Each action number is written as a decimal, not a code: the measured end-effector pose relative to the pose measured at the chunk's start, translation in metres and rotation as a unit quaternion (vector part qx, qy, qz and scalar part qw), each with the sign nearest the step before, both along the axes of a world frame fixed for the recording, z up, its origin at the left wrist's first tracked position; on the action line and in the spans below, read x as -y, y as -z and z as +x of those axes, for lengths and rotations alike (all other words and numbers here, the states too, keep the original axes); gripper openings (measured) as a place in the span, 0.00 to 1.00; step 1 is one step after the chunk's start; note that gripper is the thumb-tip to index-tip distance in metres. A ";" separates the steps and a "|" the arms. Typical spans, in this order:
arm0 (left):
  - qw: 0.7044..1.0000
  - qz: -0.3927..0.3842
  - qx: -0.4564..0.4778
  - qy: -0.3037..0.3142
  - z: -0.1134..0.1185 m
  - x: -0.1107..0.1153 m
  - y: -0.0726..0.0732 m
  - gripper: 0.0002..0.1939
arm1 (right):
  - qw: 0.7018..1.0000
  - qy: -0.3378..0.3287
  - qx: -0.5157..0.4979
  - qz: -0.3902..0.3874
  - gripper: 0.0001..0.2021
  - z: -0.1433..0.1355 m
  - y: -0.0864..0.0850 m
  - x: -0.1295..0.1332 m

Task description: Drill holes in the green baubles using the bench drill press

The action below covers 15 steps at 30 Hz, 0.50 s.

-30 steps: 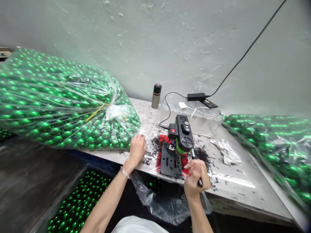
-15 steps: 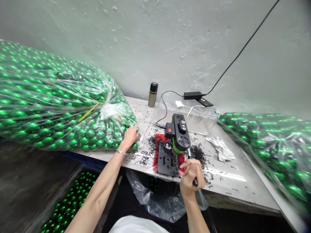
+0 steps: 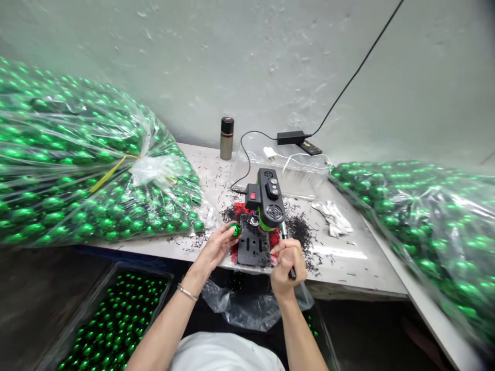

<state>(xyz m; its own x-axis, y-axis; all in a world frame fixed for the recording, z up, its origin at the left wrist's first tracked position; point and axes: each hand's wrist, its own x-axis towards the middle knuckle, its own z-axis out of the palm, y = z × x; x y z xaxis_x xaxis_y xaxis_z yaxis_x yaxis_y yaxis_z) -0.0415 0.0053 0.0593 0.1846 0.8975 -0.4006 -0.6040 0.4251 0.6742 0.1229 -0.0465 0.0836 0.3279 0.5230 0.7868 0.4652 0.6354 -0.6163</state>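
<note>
Gripping one shiny green ball [image 3: 235, 229] between thumb and fingers of left hand [image 3: 217, 247], at left edge of slotted black plate [image 3: 253, 248], near black-and-green machine [image 3: 270, 198]. Closed in a fist around black lever handle [image 3: 292, 274] with right hand [image 3: 288, 265].

Underfoot of plate: red mat [image 3: 242, 208], on pale, glossy tabletop [image 3: 359, 268] with streak of reflected light toward front right. Strewn all about: small black bits [image 3: 299, 229], thickest just right of machine. Behind, against rough grey-green wall [image 3: 193, 62]: dark-capped bottle [image 3: 227, 141], clear plastic tray [image 3: 303, 188], black power adapter [image 3: 291, 137], cord [image 3: 356, 74] slanting up to right. White gloves [image 3: 333, 219] lying right of the bits.

Flanking: bulging clear sack of green balls [image 3: 77, 180] at left, tied with yellow strip [image 3: 112, 175]; second sack [image 3: 425, 216] at right. Below, by dark floor [image 3: 27, 293]: container of green balls [image 3: 112, 314].
</note>
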 end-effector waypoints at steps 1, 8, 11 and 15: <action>1.000 -0.010 0.004 0.003 0.005 0.001 0.001 0.13 | 1.000 0.002 0.006 0.000 0.17 0.000 0.000 0.000; 0.998 -0.058 0.019 0.009 0.018 0.008 0.000 0.08 | 1.000 0.005 0.019 0.005 0.15 0.000 0.000 0.001; 0.997 -0.070 0.006 0.018 0.017 0.008 0.003 0.08 | 1.000 0.007 0.021 0.006 0.15 0.000 0.002 0.000; 0.998 -0.044 -0.040 -0.001 0.019 0.006 0.009 0.14 | 1.000 0.007 0.024 0.014 0.15 0.000 0.001 0.000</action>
<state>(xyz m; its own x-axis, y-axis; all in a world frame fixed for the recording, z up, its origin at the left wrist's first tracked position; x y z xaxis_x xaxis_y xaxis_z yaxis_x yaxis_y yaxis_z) -0.0225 -0.0006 0.0502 0.1475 0.8582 -0.4917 -0.5505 0.4842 0.6801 0.1225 -0.0464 0.0824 0.2969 0.4951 0.8165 0.5033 0.6455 -0.5744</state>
